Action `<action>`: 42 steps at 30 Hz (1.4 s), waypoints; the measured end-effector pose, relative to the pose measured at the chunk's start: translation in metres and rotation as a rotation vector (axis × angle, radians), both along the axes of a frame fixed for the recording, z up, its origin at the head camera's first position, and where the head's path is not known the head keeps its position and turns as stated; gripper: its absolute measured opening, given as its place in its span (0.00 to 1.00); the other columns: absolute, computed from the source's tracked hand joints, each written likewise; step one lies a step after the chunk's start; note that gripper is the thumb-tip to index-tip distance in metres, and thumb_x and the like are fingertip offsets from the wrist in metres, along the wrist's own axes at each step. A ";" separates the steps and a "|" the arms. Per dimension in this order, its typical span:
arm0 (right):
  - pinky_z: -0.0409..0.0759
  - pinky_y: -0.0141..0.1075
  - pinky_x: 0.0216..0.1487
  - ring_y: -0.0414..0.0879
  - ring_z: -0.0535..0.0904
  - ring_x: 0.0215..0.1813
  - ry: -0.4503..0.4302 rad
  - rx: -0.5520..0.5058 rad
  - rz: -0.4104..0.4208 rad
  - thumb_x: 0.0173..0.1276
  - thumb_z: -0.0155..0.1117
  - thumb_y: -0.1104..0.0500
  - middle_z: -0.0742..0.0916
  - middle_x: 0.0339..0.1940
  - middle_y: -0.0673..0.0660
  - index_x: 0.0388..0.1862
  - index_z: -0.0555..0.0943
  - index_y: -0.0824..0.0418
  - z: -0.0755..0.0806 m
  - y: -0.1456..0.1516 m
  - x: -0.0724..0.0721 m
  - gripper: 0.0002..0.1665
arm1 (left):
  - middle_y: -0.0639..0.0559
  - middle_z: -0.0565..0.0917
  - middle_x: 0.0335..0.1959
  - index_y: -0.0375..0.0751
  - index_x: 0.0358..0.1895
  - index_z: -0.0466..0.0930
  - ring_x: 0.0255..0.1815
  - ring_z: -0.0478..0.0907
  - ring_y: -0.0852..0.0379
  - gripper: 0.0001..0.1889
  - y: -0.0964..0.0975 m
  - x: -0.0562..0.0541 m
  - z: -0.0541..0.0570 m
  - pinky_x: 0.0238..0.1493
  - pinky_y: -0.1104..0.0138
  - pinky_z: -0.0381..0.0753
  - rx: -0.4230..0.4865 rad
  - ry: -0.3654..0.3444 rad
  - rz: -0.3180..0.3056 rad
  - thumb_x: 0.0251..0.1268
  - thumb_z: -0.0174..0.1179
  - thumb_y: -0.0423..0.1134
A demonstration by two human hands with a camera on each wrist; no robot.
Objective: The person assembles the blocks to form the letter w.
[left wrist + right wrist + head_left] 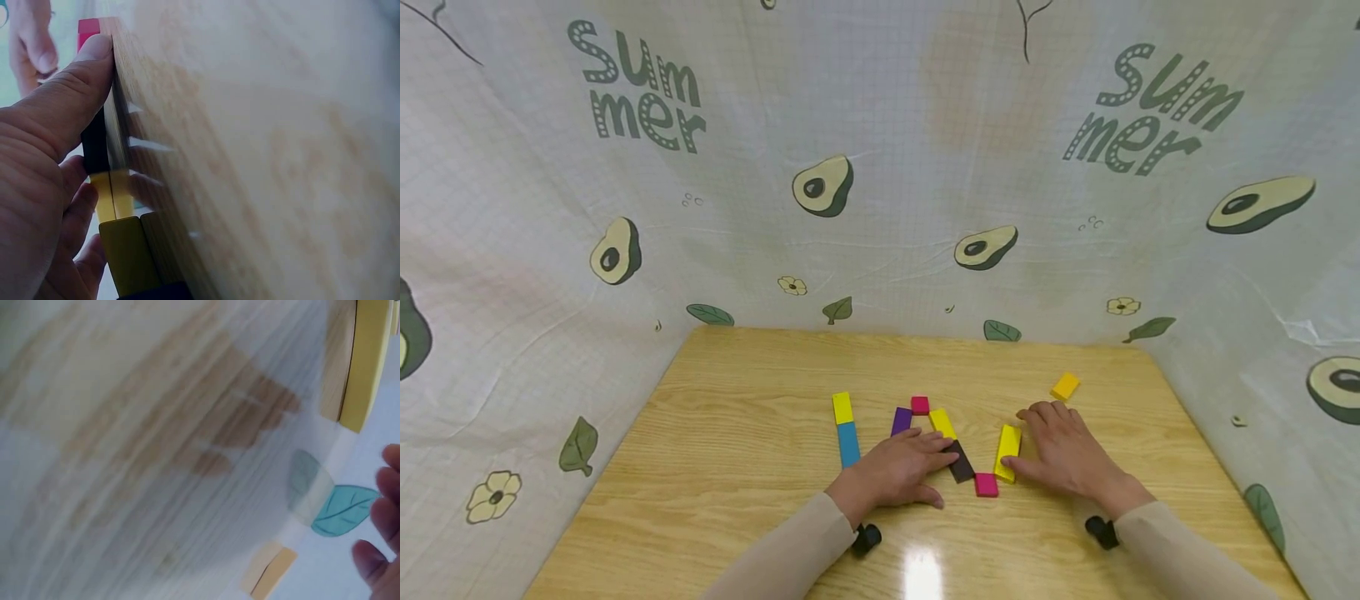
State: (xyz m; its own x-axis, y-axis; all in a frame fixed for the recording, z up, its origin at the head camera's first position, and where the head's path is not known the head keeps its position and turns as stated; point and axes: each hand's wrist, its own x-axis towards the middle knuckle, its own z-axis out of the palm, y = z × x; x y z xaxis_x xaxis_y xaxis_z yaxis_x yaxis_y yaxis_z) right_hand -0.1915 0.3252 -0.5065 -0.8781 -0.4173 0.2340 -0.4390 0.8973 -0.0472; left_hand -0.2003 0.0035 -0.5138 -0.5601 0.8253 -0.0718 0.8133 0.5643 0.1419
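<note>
My left hand lies low over the table, its outstretched fingertips resting on a black block just below a yellow block. Partly under that hand, a purple block shows only its upper end. Touching the lower end of another yellow block is the thumb of my right hand, whose other fingers are loosely spread and hold nothing. Between the black and yellow blocks sits a magenta block. A second magenta block tops the purple one.
Left of these, a yellow block and a blue block form a slanted bar. One orange block lies apart beyond my right fingers. Printed cloth walls the wooden table at the back and sides.
</note>
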 end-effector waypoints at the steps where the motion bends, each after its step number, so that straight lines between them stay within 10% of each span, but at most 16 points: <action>1: 0.74 0.57 0.57 0.61 0.76 0.59 0.029 -0.009 0.004 0.62 0.74 0.30 0.83 0.56 0.63 0.60 0.82 0.66 0.000 0.001 -0.002 0.45 | 0.58 0.64 0.84 0.56 0.83 0.65 0.85 0.59 0.60 0.38 0.000 0.000 0.000 0.84 0.58 0.56 -0.002 -0.003 0.001 0.75 0.57 0.66; 10: 0.72 0.59 0.54 0.65 0.74 0.56 0.164 -0.101 -0.049 0.63 0.77 0.45 0.82 0.53 0.66 0.59 0.79 0.68 -0.006 0.013 -0.016 0.36 | 0.58 0.64 0.84 0.57 0.83 0.64 0.84 0.59 0.60 0.39 0.000 0.000 -0.002 0.84 0.58 0.55 -0.005 -0.003 0.007 0.74 0.57 0.66; 42: 0.49 0.77 0.70 0.75 0.65 0.68 0.107 0.074 -0.269 0.69 0.71 0.43 0.75 0.62 0.76 0.61 0.72 0.73 -0.014 0.085 -0.070 0.39 | 0.59 0.64 0.84 0.57 0.83 0.65 0.85 0.59 0.61 0.38 0.000 -0.003 -0.008 0.84 0.58 0.57 -0.004 0.014 -0.014 0.75 0.54 0.67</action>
State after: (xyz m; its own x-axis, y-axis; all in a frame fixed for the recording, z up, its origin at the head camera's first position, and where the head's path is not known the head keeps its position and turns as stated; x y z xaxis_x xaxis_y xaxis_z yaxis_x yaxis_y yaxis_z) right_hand -0.2617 0.4099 -0.5202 -0.9314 -0.1923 0.3090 -0.1838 0.9813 0.0565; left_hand -0.2034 0.0034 -0.5215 -0.5497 0.8326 -0.0677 0.8228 0.5536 0.1282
